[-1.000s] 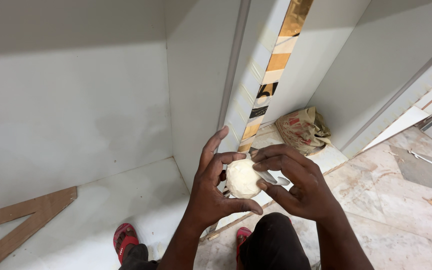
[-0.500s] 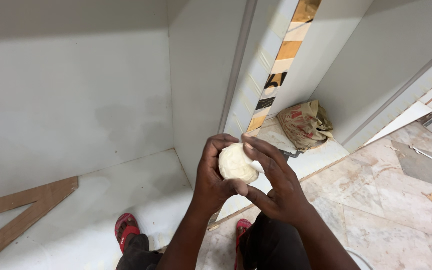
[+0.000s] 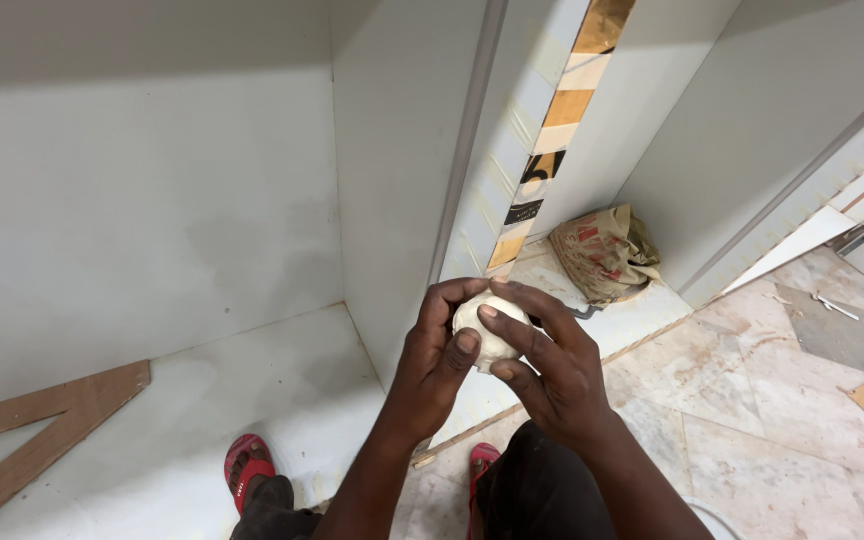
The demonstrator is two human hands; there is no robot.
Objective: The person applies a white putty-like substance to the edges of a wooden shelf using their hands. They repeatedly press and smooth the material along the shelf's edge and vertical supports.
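Both of my hands are wrapped around a whitish lump of putty (image 3: 484, 340), about the size of a small ball. My left hand (image 3: 435, 362) cups it from the left with the thumb on its front. My right hand (image 3: 552, 362) closes over it from the right, fingers across its top. The lump is held in front of the lower edge of a white cabinet partition (image 3: 392, 180). A small blade seen earlier between the fingers is hidden now.
A white cabinet compartment (image 3: 152, 260) opens at left, with a brown wooden offcut (image 3: 42, 440) on its floor. A crumpled brown paper bag (image 3: 604, 252) lies in the compartment to the right. My feet in red sandals (image 3: 250, 462) stand on marble flooring (image 3: 752, 400) strewn with scraps.
My hands have closed more tightly around the lump. The right fingers moved over its top, and the thin blade visible a second ago is no longer seen.
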